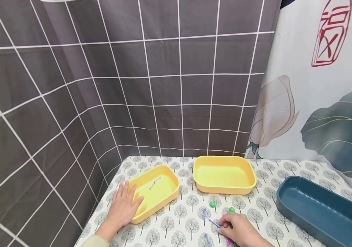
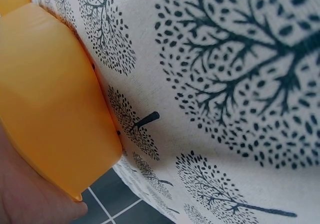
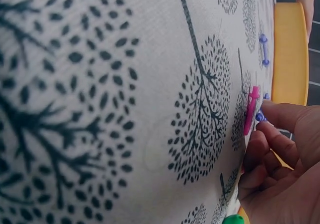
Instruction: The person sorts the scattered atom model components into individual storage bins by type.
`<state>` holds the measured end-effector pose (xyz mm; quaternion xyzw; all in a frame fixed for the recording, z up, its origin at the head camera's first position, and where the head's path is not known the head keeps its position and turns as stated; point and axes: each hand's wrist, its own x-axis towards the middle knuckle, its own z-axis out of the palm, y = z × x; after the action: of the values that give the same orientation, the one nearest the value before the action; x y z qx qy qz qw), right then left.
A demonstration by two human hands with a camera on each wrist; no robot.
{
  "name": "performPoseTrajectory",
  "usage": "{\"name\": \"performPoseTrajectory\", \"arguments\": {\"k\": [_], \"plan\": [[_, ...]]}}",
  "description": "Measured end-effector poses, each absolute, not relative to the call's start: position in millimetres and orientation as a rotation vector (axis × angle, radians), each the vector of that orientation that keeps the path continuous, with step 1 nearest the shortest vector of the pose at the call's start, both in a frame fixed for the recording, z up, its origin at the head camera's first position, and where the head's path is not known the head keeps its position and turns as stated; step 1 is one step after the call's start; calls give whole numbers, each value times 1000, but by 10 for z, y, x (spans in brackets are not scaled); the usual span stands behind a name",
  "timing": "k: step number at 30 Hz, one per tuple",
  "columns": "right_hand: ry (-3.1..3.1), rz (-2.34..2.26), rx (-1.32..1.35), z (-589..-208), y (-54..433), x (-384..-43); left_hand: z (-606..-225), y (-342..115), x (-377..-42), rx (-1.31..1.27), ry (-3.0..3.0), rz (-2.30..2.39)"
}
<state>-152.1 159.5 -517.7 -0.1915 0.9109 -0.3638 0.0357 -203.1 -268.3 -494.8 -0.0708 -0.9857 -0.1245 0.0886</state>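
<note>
My left hand (image 1: 122, 206) rests with straight fingers on the near left rim of a yellow tray (image 1: 163, 190). Inside that tray lie small purplish sticks (image 1: 155, 183) with knobbed ends. Over the table, my right hand (image 1: 239, 229) pinches a blue-purple knobbed stick (image 1: 214, 223) between thumb and forefinger; its end (image 3: 260, 116) shows at the fingertips in the right wrist view. Two similar sticks lie to its left, one farther back (image 1: 204, 214) and one nearer (image 1: 207, 239). A pink piece (image 3: 251, 109) sits beside the right fingers. Green balls (image 1: 212, 204) lie just beyond the right hand.
A second yellow tray (image 1: 225, 189) stands at the back middle of the table. A long dark blue tray (image 1: 315, 214) stands at the right. The tree-patterned cloth (image 1: 180, 214) covers the table, with a dark checked curtain (image 1: 163, 116) behind it.
</note>
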Motion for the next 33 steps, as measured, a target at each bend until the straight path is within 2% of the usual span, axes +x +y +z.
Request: {"name": "performPoseTrajectory", "arguments": {"k": [18, 33], "plan": [[2960, -943, -470, -5134, 1401, -1512, -4955, -2683, -2036, -220, -2936, -363], [2911, -1013, -518, -5041, 1419, -1521, -4940, -2678, -2030, -217, -2927, -367]]}}
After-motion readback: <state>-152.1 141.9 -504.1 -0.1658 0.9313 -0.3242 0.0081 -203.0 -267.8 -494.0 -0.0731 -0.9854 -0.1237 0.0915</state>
